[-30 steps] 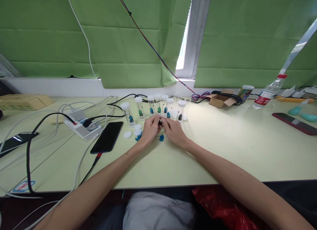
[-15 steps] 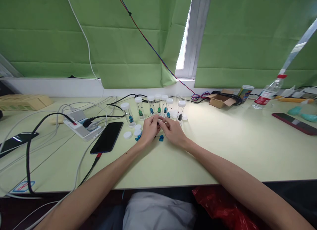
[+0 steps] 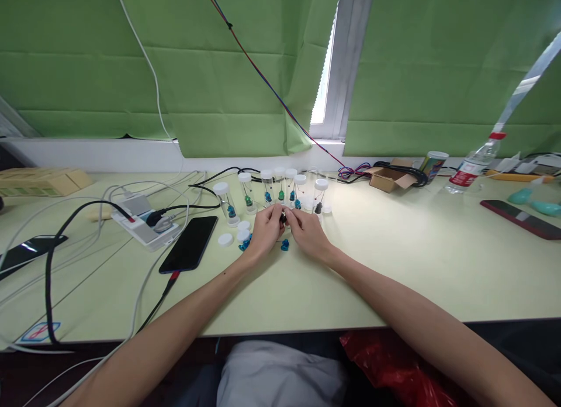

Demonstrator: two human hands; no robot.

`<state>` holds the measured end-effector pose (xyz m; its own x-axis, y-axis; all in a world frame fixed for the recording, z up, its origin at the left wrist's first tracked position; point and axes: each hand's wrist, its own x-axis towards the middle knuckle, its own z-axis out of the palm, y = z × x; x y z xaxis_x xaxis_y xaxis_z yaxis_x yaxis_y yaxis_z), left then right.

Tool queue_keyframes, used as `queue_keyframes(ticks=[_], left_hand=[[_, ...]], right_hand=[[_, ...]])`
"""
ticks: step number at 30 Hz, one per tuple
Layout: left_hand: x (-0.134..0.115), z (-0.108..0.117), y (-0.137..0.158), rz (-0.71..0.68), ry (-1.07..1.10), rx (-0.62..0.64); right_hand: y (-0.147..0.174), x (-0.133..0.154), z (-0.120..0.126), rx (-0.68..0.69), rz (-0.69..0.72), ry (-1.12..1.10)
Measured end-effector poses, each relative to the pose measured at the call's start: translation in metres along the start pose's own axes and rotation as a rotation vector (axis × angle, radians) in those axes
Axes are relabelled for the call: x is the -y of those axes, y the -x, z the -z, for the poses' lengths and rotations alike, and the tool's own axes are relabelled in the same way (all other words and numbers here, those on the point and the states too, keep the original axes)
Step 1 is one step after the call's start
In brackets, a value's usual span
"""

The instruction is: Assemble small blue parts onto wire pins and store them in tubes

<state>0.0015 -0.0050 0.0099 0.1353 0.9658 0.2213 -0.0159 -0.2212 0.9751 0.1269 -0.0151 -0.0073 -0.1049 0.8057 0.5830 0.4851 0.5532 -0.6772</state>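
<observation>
My left hand (image 3: 265, 228) and my right hand (image 3: 308, 231) meet over the table, fingertips pinched on a small dark piece (image 3: 283, 218) between them. Its exact kind is too small to make out. Behind the hands stand several clear tubes with white lids, such as the left tube (image 3: 227, 205) and the right tube (image 3: 320, 196), with small blue, green or dark pieces inside. A blue piece (image 3: 284, 244) lies just below the fingers. Another blue piece (image 3: 244, 243) is partly covered by my left wrist, beside loose white caps (image 3: 225, 240).
Left of the hands lie a black phone (image 3: 189, 244) with a cable plugged in and a white power strip (image 3: 146, 228) with tangled cords. To the right are a small cardboard box (image 3: 386, 178), a water bottle (image 3: 473, 166) and a red-edged phone (image 3: 521, 218).
The fingers of both hands have shifted slightly, my right fingertips drawing a little to the right. More of the dark piece shows between them now.
</observation>
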Motion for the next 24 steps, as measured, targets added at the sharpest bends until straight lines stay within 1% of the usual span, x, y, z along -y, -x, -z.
queue_keyframes(ticks=[8, 19, 24], left_hand=[[0.0005, 0.0003, 0.0004, -0.008, -0.024, -0.014], [-0.0046, -0.0019, 0.0029, 0.007, -0.013, -0.03], [-0.0048, -0.0024, 0.0033, -0.004, -0.001, -0.011]], right_hand=[[0.0019, 0.0, -0.0003, 0.043, -0.012, -0.054], [0.0013, 0.0023, 0.0008, 0.03, 0.019, 0.004], [0.0, 0.0005, 0.0014, 0.019, 0.021, 0.018]])
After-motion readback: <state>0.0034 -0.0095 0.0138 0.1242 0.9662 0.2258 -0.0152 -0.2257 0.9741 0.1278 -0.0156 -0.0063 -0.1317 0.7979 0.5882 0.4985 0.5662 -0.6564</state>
